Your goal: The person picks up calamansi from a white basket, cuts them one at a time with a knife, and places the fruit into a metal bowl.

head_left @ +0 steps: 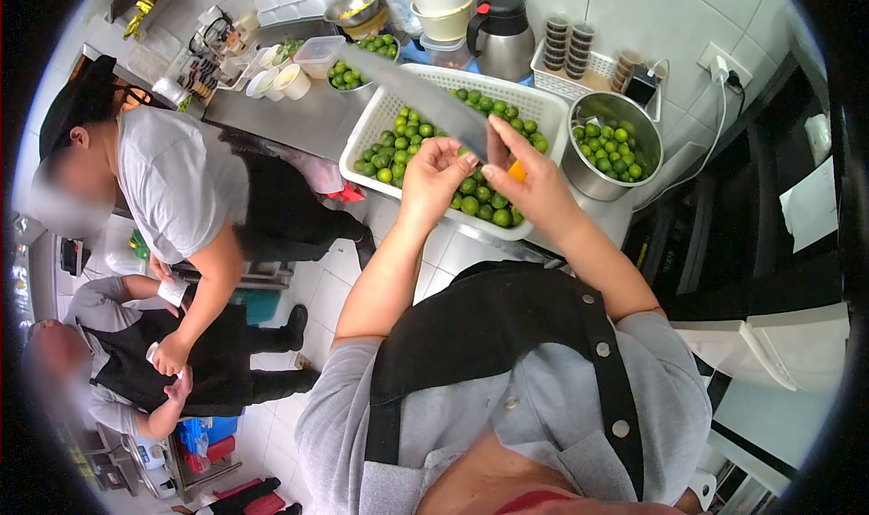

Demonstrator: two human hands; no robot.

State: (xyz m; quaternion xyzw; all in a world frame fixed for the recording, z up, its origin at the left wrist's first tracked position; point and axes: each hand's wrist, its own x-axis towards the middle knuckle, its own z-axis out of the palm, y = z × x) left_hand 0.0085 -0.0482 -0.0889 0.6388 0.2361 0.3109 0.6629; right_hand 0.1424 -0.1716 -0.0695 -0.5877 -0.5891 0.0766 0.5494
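Knife (425,99) was the thing in hand: a long, broad blade that rose from the hands and slanted up and left across the white basket (534,108) of green limes (412,139). The right hand (525,176) gripped it low, fingers curled and pressed together around an orange handle (517,170) (only a sliver of that orange showed past the knuckles). The left hand (436,176) was raised just beside it, thumb and fingertips pinched close at the base of the blade; whether they held something small there could not be told. Both forearms angled up from the grey sleeves and met over the near edge of the basket.

No brand, label or legible writing showed on anything.

Right of the basket stood a steel pot (588,176) holding more limes, touching the basket's side. Behind the basket sat a dark kettle (501,31) and a small white rack of stacked cups (570,58). To the basket's upper left a steel bowl (362,67) of limes and a clear plastic box (319,55) rested on the steel counter (299,117).

Left of the basket, down by the tiled floor (326,289), a person in a grey shirt and dark apron (181,189) bent forward, and a second person (136,361) crouched lower, their hands meeting.
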